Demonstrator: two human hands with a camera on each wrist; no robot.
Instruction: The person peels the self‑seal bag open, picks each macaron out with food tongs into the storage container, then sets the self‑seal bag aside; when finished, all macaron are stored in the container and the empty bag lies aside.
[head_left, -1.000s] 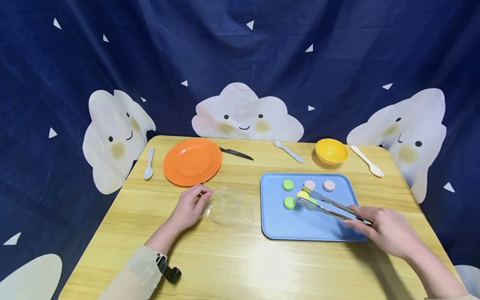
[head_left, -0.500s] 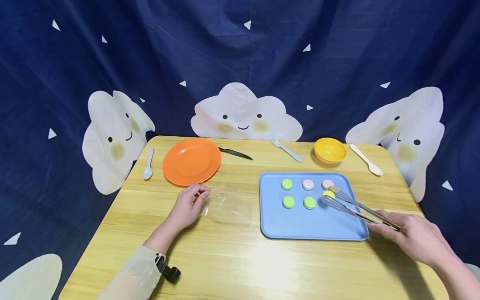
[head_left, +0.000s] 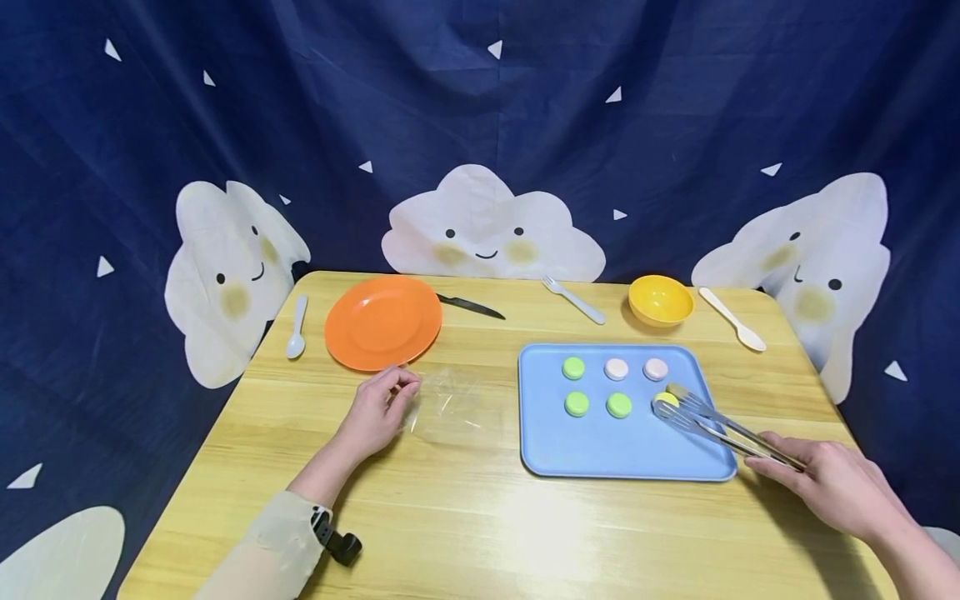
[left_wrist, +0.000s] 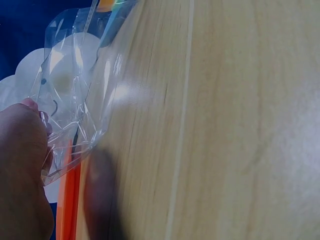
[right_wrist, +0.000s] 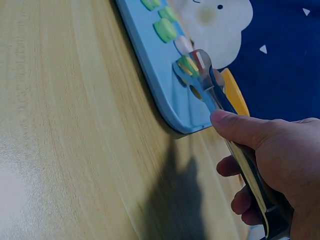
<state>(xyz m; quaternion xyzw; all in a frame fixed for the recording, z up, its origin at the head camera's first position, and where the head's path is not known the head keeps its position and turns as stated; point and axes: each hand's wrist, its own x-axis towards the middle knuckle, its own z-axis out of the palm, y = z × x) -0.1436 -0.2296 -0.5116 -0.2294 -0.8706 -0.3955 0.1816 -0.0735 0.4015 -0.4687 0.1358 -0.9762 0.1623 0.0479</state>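
In the head view my right hand (head_left: pixel 840 483) grips metal tongs (head_left: pixel 738 437) over the right side of a blue tray (head_left: pixel 585 454). Between the tong tips is a yellow macaron (head_left: pixel 667 401). Three green macarons (head_left: pixel 577 404) and two pale pink ones stand in rows on the tray. On the left, my left hand (head_left: pixel 378 412) pinches a clear plastic bag (head_left: pixel 450 408) between thumb and fingers, just in front of the orange plate (head_left: pixel 382 325). The left wrist view shows the transparent bag (left_wrist: pixel 75 85) creased beside the thumb. In the right wrist view the thumb presses along the tongs (right_wrist: pixel 240 155).
Along the back lie a black knife (head_left: pixel 472 307), a pale fork (head_left: pixel 573 300), a yellow bowl (head_left: pixel 661 302) and a white spoon (head_left: pixel 733 320). A light grey spoon (head_left: pixel 297 327) is left of the plate. A dark blue cloth (head_left: pixel 480 100) with clouds hangs behind the wooden table (head_left: pixel 450 533).
My right hand has moved right with the tongs, carrying the yellow macaron from among the green and pink ones to the tray's right side. The left hand and bag have stayed put.
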